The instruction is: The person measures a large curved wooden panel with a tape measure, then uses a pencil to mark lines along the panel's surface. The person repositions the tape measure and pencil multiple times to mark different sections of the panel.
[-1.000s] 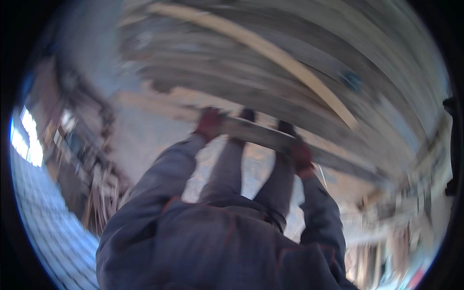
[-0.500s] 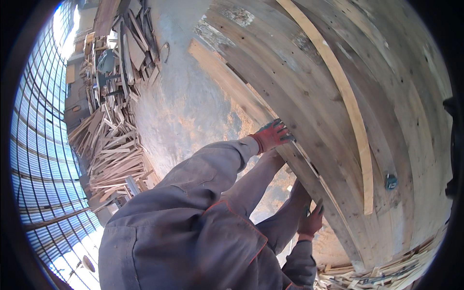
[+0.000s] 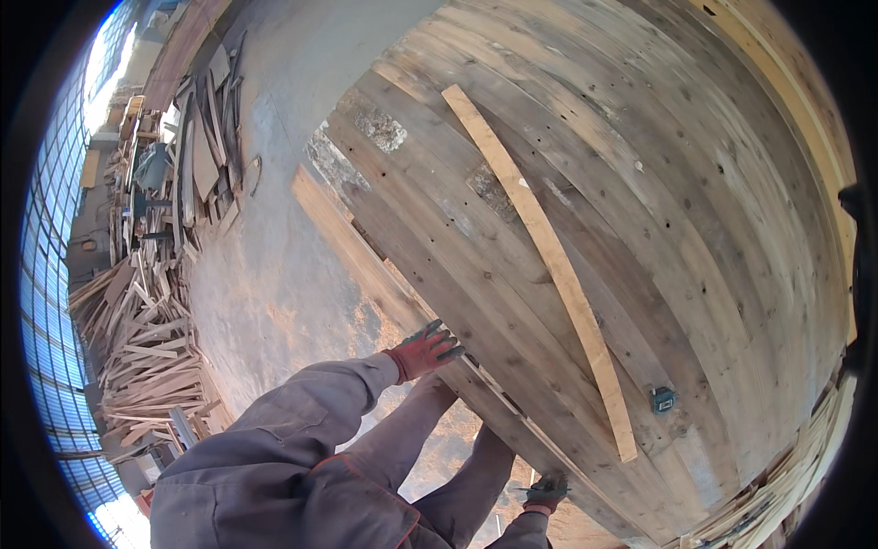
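Observation:
My left hand (image 3: 425, 350), in a red and dark green glove, lies on the near edge of a large wooden plank panel (image 3: 512, 293). Its fingers are stretched out and a little apart, and it holds nothing that I can see. Under it runs the outermost plank (image 3: 343, 242), with a narrow, uneven gap between it and the neighbouring board. Farther along this edge, at the lower right, my right hand (image 3: 547, 491) is on or against the same plank. Its fingers are too small and dark to make out.
A long light wood strip (image 3: 558, 261) lies loose on the panel, with a teal tape measure (image 3: 663, 400) beside it. Scrap wood (image 3: 151, 352) is heaped at the left, and more thin strips (image 3: 777, 485) lie at the lower right. Sawdust covers the floor (image 3: 274, 274) in places.
My view has shifted, so the panel and both hands appear farther left and lower, and more of the panel's far side shows. My left hand's fingers look more spread on the plank.

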Available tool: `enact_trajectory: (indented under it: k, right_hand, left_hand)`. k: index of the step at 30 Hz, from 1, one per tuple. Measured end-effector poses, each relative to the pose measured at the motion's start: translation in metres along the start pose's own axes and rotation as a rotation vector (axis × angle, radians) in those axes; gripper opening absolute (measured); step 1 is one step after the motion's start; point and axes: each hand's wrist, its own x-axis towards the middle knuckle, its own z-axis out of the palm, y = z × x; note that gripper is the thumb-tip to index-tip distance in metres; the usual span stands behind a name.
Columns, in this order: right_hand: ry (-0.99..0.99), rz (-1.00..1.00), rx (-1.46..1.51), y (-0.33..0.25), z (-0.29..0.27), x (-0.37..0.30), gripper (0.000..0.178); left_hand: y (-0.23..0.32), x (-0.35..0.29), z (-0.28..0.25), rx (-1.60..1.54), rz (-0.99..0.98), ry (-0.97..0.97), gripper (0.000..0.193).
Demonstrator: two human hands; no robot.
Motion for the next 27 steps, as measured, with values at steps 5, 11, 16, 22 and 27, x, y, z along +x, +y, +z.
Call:
enact_trajectory:
  k: [5, 11, 16, 22, 27]
  right_hand:
    - [0.171, 0.016, -0.021, 0.009, 0.024, 0.001, 0.027]
    - [0.075, 0.039, -0.020, 0.002, 0.029, -0.008, 0.036]
    - [0.280, 0.145, -0.291, -0.002, 0.027, -0.025, 0.041]
    - [0.065, -0.199, -0.175, -0.071, 0.105, -0.081, 0.045]
    - [-0.272, -0.794, -0.250, -0.204, 0.239, -0.097, 0.068]
  left_hand:
    - [-0.002, -0.015, 0.003, 0.059, -0.152, 0.147, 0.040]
    - [-0.006, -0.009, -0.015, -0.016, -0.129, 0.041, 0.038]
    - [-0.020, 0.045, -0.037, -0.157, -0.292, 0.179, 0.064]
    - [-0.089, 0.186, -0.024, -0.383, -0.907, 0.518, 0.087]
    - [-0.103, 0.251, -0.005, -0.237, -1.100, 0.521, 0.081]
